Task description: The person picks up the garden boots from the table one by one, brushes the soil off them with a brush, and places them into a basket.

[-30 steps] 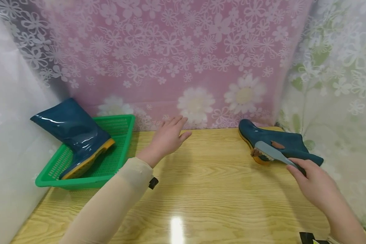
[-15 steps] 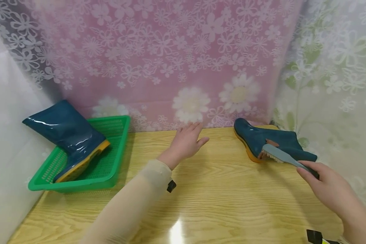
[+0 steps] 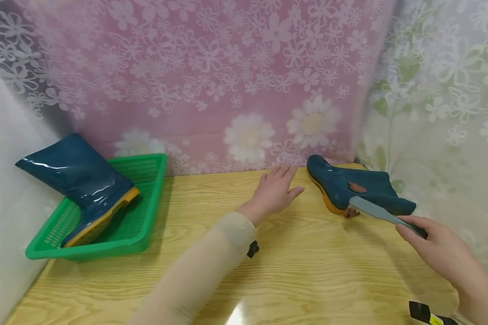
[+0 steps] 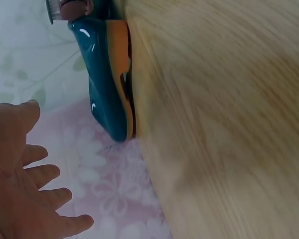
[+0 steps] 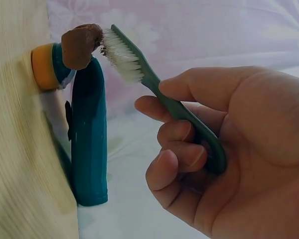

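My right hand (image 3: 441, 248) grips the handle of a scrub brush (image 5: 177, 109) with white bristles. The bristle tips press into a brown, mud-like lump (image 5: 78, 49) at the ankle of a teal rain boot (image 3: 338, 184) with an orange sole. That boot lies on its side at the back right, toe to the left. Higher on its shaft sits a second brown patch (image 3: 357, 187). Left of the toe hovers my left hand (image 3: 273, 192), palm down, fingers spread, holding nothing. In the left wrist view the boot's sole (image 4: 120, 55) faces the tabletop side.
A green plastic basket (image 3: 156, 185) stands on the left of the wooden table (image 3: 301, 271). Another teal rain boot (image 3: 91, 180) leans in it, its shaft jutting over the rim. Floral cloths (image 3: 211, 81) hang behind and at both sides.
My left hand has moved right, toward the boot's toe. The brush has shifted slightly along the boot's ankle, with the brown lump still at its bristles. The head view has turned a little rightward.
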`<state>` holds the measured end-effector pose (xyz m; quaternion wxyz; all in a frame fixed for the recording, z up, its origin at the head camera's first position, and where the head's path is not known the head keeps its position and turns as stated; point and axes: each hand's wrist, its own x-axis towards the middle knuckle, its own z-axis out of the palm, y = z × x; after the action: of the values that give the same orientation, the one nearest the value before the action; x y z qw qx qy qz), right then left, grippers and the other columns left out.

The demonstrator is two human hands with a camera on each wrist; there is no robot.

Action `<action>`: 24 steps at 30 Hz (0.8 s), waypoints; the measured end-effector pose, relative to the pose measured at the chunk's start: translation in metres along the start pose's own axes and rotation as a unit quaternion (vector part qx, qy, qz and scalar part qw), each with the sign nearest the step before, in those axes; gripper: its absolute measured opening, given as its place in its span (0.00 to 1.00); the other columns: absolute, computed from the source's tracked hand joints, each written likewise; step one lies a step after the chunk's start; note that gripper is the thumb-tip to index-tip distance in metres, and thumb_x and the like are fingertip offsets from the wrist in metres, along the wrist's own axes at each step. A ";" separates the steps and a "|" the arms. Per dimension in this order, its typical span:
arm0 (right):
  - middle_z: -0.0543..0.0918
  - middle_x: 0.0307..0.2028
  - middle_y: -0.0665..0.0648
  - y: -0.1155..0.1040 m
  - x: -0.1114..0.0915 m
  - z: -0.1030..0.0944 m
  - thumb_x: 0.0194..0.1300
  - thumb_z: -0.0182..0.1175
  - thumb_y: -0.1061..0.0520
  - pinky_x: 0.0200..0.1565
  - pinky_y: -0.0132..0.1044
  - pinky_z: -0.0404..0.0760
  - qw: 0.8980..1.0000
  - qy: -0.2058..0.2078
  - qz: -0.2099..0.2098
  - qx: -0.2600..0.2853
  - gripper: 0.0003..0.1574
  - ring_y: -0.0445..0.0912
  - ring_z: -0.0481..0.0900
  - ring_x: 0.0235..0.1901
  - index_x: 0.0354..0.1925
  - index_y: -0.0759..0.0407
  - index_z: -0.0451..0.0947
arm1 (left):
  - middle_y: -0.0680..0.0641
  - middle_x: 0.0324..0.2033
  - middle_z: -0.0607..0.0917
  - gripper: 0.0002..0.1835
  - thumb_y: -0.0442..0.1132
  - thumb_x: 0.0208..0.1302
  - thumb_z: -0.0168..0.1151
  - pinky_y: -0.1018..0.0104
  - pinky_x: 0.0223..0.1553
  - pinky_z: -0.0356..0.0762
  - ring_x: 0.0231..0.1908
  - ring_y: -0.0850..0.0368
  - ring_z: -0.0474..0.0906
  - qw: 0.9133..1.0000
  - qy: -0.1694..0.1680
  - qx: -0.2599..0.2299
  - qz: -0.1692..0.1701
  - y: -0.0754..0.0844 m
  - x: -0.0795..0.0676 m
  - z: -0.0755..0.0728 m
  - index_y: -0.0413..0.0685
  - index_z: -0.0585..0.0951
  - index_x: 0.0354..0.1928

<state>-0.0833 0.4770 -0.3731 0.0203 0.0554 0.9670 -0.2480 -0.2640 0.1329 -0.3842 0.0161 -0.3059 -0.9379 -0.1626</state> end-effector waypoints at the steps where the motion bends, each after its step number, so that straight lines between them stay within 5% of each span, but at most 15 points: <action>1: 0.79 0.55 0.78 0.001 0.000 0.000 0.91 0.47 0.37 0.34 0.45 0.71 1.000 0.002 0.001 0.001 0.45 0.53 0.73 0.35 0.76 0.77 0.68 | 0.49 0.88 0.56 0.40 0.64 0.87 0.50 0.36 0.82 0.54 0.87 0.44 0.49 1.000 -0.001 0.000 0.003 0.003 0.002 0.002 0.58 0.56 0.90; 10: 0.70 0.29 0.56 0.010 -0.006 0.002 0.92 0.46 0.40 0.26 0.42 0.65 0.999 0.023 0.014 0.020 0.44 0.50 0.65 0.24 0.75 0.80 0.67 | 0.52 0.88 0.56 0.40 0.65 0.86 0.50 0.37 0.83 0.53 0.87 0.47 0.47 1.000 -0.017 -0.003 0.009 0.023 0.017 0.021 0.61 0.57 0.90; 18: 0.79 0.38 0.63 0.010 -0.002 0.000 0.90 0.48 0.38 0.32 0.44 0.68 0.999 0.029 0.026 -0.003 0.45 0.52 0.69 0.32 0.74 0.80 0.68 | 0.56 0.88 0.54 0.40 0.67 0.85 0.50 0.39 0.83 0.52 0.87 0.49 0.48 0.999 -0.040 -0.013 0.015 0.044 0.031 0.039 0.64 0.57 0.90; 24: 0.77 0.35 0.60 0.010 -0.003 0.002 0.91 0.49 0.43 0.31 0.44 0.66 0.997 0.068 0.029 0.004 0.40 0.52 0.68 0.31 0.72 0.80 0.70 | 0.59 0.88 0.54 0.41 0.68 0.84 0.50 0.41 0.84 0.52 0.87 0.52 0.48 0.998 -0.059 -0.005 0.019 0.059 0.039 0.050 0.67 0.57 0.90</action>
<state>-0.0789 0.4847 -0.3793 -0.0381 0.1006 0.9631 -0.2469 -0.2583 0.2155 -0.4092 -0.0380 -0.3333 -0.9302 -0.1488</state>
